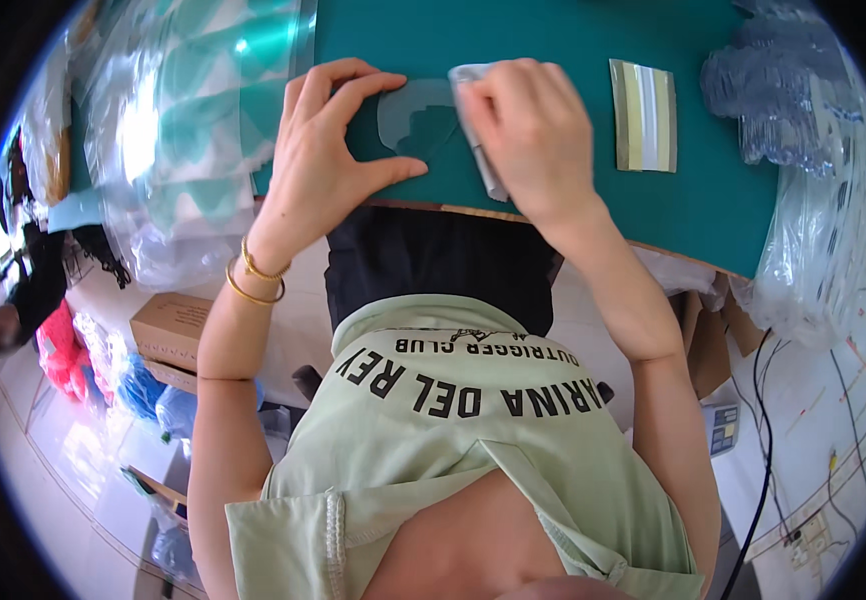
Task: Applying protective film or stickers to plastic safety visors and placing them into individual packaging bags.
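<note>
Clear plastic piece, upper centre of frame, on green surface. Left hand: grip spread, fingertips pinning it. Right hand: grip pinching white cloth against it. Striped card at right.
</note>
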A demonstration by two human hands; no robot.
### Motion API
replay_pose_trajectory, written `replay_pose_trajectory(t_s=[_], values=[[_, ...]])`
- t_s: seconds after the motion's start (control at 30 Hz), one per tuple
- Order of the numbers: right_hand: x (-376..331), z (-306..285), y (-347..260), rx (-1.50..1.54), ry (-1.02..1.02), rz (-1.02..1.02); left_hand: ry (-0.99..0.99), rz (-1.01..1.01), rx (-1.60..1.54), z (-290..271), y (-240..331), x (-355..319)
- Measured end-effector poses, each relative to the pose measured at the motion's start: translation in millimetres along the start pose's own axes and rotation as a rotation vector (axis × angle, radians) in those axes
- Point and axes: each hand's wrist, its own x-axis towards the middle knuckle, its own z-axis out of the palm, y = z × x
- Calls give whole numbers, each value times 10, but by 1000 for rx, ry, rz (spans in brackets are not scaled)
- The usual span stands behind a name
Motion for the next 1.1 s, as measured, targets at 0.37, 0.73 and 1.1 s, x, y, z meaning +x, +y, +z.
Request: replay_pose_trajectory(t_s=[0.37,0.73,1.1], values=[[-727,-1265,533,-112,138,575,9,20,52,11,159,-72],[-40,-1196,263,-226,96,221,547,-256,304,-1106,-1016,-14],[1500,-63,-804,216,-123,-353,257,-513,-40,-1543,-1901,879]])
